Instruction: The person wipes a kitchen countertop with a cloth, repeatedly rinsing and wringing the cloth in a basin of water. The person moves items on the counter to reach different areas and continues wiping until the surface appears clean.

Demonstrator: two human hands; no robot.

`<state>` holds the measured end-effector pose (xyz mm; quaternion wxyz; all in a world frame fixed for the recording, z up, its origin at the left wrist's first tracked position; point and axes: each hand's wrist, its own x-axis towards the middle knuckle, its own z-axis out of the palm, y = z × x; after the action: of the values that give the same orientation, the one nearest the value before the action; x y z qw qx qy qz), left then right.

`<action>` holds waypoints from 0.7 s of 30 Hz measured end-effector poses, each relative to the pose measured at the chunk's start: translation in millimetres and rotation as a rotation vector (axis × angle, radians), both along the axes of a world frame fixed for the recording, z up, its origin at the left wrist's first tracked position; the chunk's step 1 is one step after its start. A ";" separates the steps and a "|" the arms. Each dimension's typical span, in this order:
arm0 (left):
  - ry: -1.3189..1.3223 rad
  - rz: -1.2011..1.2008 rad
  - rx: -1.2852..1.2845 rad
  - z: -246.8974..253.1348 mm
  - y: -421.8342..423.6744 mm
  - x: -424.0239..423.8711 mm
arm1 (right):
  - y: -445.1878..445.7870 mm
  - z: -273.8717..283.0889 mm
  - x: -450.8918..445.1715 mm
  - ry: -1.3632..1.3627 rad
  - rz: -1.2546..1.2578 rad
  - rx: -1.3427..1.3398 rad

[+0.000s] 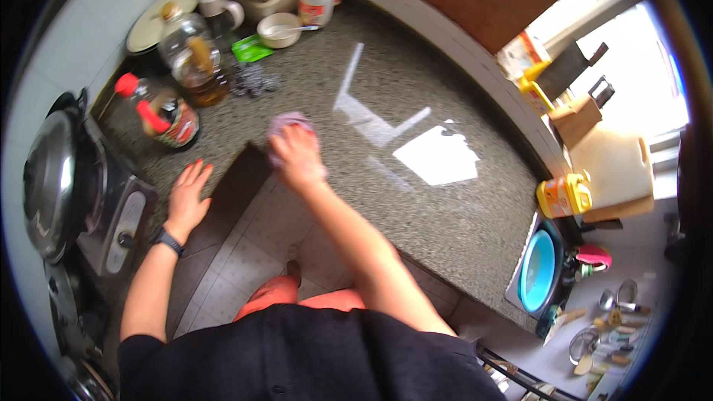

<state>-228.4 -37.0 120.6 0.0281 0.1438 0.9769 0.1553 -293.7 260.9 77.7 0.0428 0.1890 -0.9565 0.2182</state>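
My right hand point(298, 156) presses a crumpled pinkish-purple cloth point(291, 121) onto the speckled stone countertop point(445, 223), close to its inner corner. My left hand point(190, 192), with a dark band on the wrist, lies at the counter's front edge near the gas stove, fingers apart and holding nothing. Left of the cloth stand a red-capped bottle of dark liquid point(161, 114) and a large clear bottle of amber liquid point(195, 61). A dark scrubber-like bundle point(253, 79) and a green packet point(251, 49) lie beyond the cloth.
A lidded pan point(53, 184) sits on the stove point(125, 228) at left. At the back are a bowl with a spoon point(277, 33), a white bottle point(316, 0) and a loaded container. To the right are a yellow jug point(562, 196), cutting boards, knives and a blue basin point(538, 272).
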 end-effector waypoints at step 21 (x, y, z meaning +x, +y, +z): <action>-0.319 0.577 0.367 -71.5 220.4 -16.4 | 481.2 -17.9 320.3 -0.047 -1.096 0.194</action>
<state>-244.8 183.5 49.0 0.1086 -0.1607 0.9166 0.3497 26.5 742.0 59.7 0.1113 -0.3381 -0.9311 0.0792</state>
